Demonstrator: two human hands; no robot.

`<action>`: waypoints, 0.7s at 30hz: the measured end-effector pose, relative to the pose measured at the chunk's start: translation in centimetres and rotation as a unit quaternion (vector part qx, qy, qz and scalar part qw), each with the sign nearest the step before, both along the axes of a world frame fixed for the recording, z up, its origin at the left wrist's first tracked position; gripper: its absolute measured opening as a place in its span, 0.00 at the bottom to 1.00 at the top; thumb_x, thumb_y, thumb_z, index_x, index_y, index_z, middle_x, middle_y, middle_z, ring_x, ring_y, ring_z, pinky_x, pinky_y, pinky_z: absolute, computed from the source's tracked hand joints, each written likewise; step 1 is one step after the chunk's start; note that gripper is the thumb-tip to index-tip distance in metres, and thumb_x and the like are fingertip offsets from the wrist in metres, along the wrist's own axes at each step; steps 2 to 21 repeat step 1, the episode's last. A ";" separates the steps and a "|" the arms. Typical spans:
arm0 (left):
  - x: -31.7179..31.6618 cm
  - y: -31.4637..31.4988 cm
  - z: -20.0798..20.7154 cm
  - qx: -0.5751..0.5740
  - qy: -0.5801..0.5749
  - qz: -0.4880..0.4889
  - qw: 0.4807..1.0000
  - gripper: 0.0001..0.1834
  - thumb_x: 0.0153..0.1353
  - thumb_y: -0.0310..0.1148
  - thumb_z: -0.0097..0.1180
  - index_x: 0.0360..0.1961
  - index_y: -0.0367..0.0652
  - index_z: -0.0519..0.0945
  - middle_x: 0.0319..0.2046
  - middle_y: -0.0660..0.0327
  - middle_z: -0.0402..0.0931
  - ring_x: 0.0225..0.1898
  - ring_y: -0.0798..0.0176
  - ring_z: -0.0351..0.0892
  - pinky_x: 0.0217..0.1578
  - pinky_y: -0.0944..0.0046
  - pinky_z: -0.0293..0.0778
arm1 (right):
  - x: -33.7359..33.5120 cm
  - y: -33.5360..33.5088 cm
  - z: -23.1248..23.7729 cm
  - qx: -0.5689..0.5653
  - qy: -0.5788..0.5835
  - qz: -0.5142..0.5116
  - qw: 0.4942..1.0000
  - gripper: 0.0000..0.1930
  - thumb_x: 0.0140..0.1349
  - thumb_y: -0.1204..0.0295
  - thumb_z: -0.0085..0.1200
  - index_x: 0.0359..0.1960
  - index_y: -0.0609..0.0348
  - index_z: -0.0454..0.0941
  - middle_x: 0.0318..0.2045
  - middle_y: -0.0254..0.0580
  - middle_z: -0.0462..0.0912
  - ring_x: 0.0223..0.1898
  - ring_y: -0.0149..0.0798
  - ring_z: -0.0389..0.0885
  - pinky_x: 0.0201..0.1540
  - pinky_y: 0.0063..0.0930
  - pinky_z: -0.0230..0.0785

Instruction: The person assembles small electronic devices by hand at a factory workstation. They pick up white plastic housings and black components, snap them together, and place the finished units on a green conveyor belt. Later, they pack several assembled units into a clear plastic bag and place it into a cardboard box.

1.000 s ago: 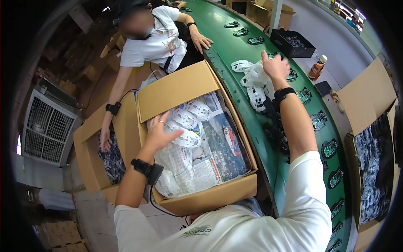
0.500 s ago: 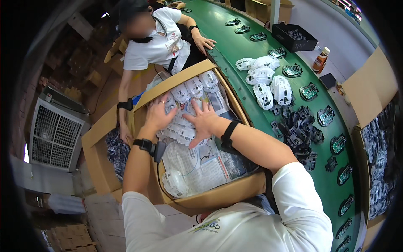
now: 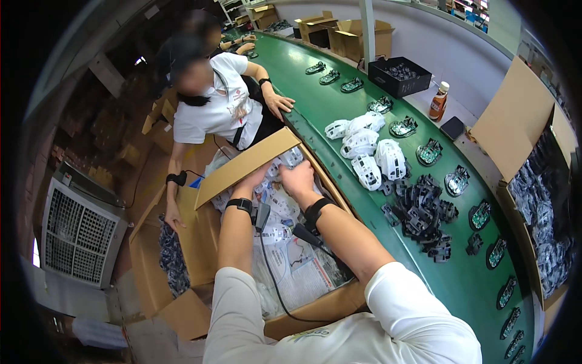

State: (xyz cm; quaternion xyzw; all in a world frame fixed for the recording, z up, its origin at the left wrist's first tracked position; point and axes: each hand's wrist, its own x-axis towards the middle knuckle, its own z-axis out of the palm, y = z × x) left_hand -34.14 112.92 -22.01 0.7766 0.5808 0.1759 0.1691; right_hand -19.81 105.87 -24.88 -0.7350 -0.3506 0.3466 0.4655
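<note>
Both my hands reach into a cardboard box (image 3: 348, 306) that holds white plastic shells (image 3: 280, 203) over printed paper (image 3: 297, 267). My left hand (image 3: 259, 176) is at the far end, its fingers hidden beneath the raised flap (image 3: 248, 167). Next to it, my right hand (image 3: 298, 178) is closed with the fingers curled downward among the shells. What it grips, if anything, is hidden. Each wrist wears a black strap; a cord runs from the left one.
Right of the box, a green conveyor belt (image 3: 388, 267) carries white shells (image 3: 367, 151), a pile of black parts (image 3: 421, 209) and a row of circuit-board assemblies (image 3: 429, 151). A co-worker (image 3: 227, 97) stands at the far left, one hand on the belt edge. An open carton (image 3: 539, 212) stands at right.
My hands have moved to the far end of the box. The right hand's spread fingers have curled, and the left fingers have gone under the flap. The view has shifted.
</note>
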 end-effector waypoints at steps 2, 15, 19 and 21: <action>-0.1 0.6 -0.3 -0.006 -0.003 0.001 1.000 0.43 0.67 0.66 0.54 0.74 0.49 0.68 0.73 0.51 0.66 0.77 0.45 0.58 0.74 0.48 0.54 | 1.2 1.0 0.1 0.004 0.141 0.055 0.988 0.51 0.55 0.43 0.66 0.67 0.76 0.65 0.66 0.77 0.69 0.71 0.64 0.67 0.71 0.41 0.64; -0.1 0.6 -0.3 -0.006 -0.003 0.001 1.000 0.43 0.67 0.66 0.54 0.74 0.49 0.68 0.73 0.51 0.66 0.77 0.45 0.58 0.74 0.48 0.54 | 1.2 1.0 0.1 0.004 0.141 0.055 0.988 0.51 0.55 0.43 0.66 0.67 0.76 0.65 0.66 0.77 0.69 0.71 0.64 0.67 0.71 0.41 0.64; -0.1 0.6 -0.3 -0.006 -0.003 0.001 1.000 0.43 0.67 0.66 0.54 0.74 0.49 0.68 0.73 0.51 0.66 0.77 0.45 0.58 0.74 0.48 0.54 | 1.2 1.0 0.1 0.004 0.141 0.055 0.988 0.51 0.55 0.43 0.66 0.67 0.76 0.65 0.66 0.77 0.69 0.71 0.64 0.67 0.71 0.41 0.64; -0.1 0.6 -0.3 -0.006 -0.003 0.001 1.000 0.43 0.67 0.66 0.54 0.74 0.49 0.68 0.73 0.51 0.66 0.77 0.45 0.58 0.74 0.48 0.54 | 1.2 1.0 0.1 0.004 0.141 0.055 0.988 0.51 0.55 0.43 0.66 0.67 0.76 0.65 0.66 0.77 0.69 0.71 0.64 0.67 0.71 0.41 0.64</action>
